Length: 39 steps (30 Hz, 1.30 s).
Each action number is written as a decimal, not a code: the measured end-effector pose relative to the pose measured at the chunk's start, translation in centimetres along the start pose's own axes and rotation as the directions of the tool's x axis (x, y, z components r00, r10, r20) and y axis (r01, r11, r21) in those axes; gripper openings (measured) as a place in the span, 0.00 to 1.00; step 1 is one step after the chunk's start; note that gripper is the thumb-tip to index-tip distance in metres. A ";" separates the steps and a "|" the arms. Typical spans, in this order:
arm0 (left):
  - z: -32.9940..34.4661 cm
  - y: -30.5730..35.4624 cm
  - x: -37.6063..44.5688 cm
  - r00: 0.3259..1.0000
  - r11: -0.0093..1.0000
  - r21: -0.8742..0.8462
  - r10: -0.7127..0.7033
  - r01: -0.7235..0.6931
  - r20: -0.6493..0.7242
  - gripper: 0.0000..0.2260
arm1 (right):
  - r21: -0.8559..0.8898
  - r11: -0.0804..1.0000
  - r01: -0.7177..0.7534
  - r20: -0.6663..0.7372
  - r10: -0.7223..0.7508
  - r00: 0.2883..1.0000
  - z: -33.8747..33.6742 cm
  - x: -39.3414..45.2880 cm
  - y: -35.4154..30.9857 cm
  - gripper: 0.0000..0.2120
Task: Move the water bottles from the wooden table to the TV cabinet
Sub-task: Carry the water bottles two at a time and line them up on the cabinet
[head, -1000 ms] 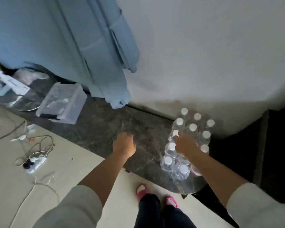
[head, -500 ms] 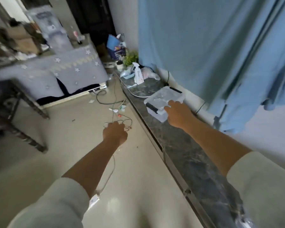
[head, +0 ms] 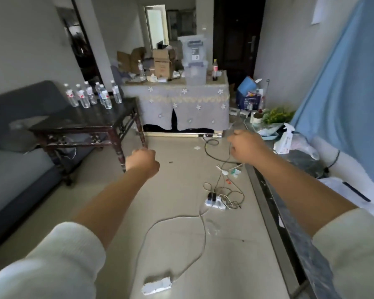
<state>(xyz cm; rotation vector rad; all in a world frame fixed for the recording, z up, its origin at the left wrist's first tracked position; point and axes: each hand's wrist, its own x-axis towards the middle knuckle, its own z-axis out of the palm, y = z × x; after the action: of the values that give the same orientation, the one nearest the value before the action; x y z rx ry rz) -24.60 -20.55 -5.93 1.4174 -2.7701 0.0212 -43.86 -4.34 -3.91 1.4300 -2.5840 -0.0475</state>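
Note:
Several clear water bottles (head: 91,96) with white caps stand upright at the far end of the dark wooden table (head: 82,124) at the left. The marble-topped TV cabinet (head: 294,216) runs along the right side under my right arm. My left hand (head: 143,162) is a closed fist held out over the floor, near the table's front leg, with nothing in it. My right hand (head: 245,147) is also curled shut and holds nothing, hovering above the cabinet's inner edge. Both hands are well short of the bottles.
Cables, a white power strip (head: 216,202) and an adapter (head: 158,285) lie across the floor ahead. A grey sofa (head: 11,165) sits at the left. A cloth-covered table (head: 181,104) piled with boxes blocks the far end. A plant (head: 274,116) and a spray bottle (head: 286,139) stand on the cabinet.
The view has swung left from the bottles grouped on the cabinet to the room and the wooden table. My right hand has left those bottles. Both hands are now held out, holding nothing.

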 end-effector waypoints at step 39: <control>-5.8 -28.8 69.4 0.949 0.956 -0.001 -0.290 0.292 -0.123 0.16 | 0.092 0.940 0.330 -0.060 -0.326 0.944 3.3 80.4 -24.9 0.21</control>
<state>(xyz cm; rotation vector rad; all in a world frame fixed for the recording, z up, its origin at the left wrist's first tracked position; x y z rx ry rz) -41.72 -93.46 2.09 1.7507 -2.4445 0.1204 -65.30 -85.60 1.78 1.8633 -2.3149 0.0681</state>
